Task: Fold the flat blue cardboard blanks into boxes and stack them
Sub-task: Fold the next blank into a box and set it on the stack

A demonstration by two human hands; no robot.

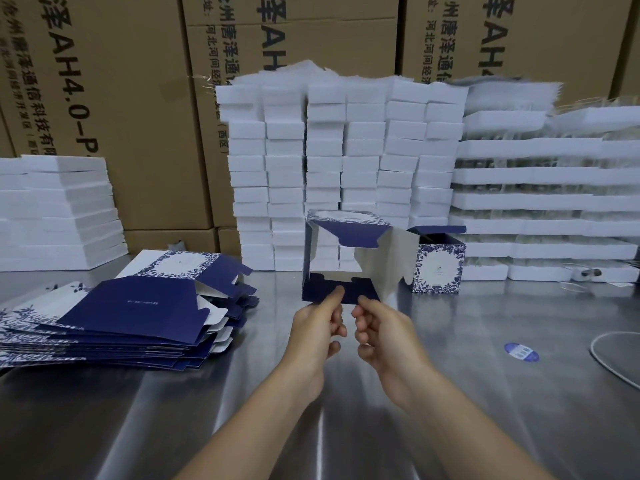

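I hold a half-opened blue cardboard box point(349, 233) above the middle of the steel table, its open end facing me so the white inside shows. My left hand point(317, 329) pinches the box's lower blue flap from the left. My right hand point(379, 332) pinches the same flap from the right. A pile of flat blue blanks point(138, 306) with white floral panels lies on the table to the left. One folded blue-and-white box point(438, 265) stands upright just right of the held box, its top flap raised.
Stacks of white foam pads point(343, 174) rise behind the box, more at the left point(59, 213) and trays at the right point(543, 202). Brown cartons point(114, 98) form the back wall. A blue oval sticker point(521, 351) and a white cable point(613, 362) lie on the steel table point(173, 410).
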